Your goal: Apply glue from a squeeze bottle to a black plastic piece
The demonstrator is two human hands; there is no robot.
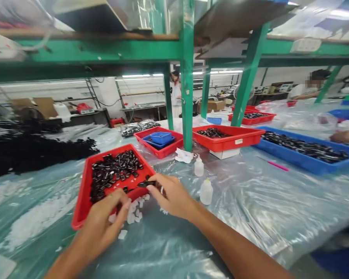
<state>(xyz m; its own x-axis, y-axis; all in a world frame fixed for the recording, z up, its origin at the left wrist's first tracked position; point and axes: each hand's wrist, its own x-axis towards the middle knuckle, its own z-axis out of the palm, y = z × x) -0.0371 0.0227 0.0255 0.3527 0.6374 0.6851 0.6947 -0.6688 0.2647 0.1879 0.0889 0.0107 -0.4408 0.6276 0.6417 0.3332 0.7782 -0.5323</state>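
Observation:
A small glossy black part [144, 184] is pinched between the thumb and fingers of my right hand [172, 194], over the near right rim of a red tray [82, 193]. Many similar black pieces [116, 168] lie loose inside that tray. My left hand [107, 217] is at the tray's near edge with its fingertips pressed together; whatever is between them is too hidden to name. Small white pieces [131, 217] are scattered on the plastic-covered table between my hands.
Two white squeeze bottles, one nearer [206, 192] and one farther [199, 166], stand right of my right hand. Beyond are another red tray [229, 143], a blue tray [299, 161], a pink pen [277, 166] and a green post [187, 85]. A black pile [40, 149] lies left. People appear behind.

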